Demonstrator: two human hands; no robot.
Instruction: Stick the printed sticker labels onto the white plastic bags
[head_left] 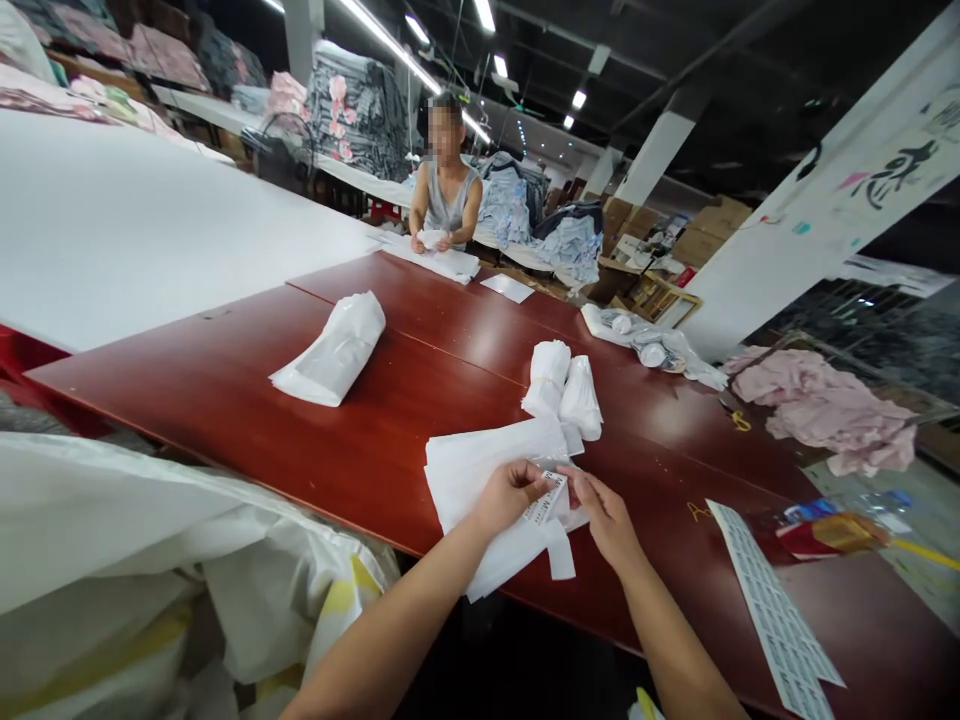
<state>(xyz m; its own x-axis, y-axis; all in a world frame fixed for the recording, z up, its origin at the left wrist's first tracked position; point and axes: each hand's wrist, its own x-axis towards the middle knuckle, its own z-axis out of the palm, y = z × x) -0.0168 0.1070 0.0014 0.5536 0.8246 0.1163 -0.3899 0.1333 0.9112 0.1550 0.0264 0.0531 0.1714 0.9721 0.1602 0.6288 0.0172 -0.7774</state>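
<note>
My left hand (512,497) pinches a small white strip of printed labels (553,494) with black lettering between thumb and fingers. Close beside it, the fingertips of my right hand (606,515) are pressed together at the strip's edge; what lies between them is too small to make out. Both hands are over a fanned stack of flat white bags (469,470) at the table's near edge. A blank white strip (559,552) hangs below the labels. Just beyond the stack lie two bundled white rolls (546,378), one with a band around it.
The dark red table (427,385) also bears a folded white bundle (334,350), a label sheet (772,610), clear-wrapped packs (652,345) and yellow-handled scissors (739,420). Across it, a person (450,195) handles white material. Pink cloth (825,400) lies at right.
</note>
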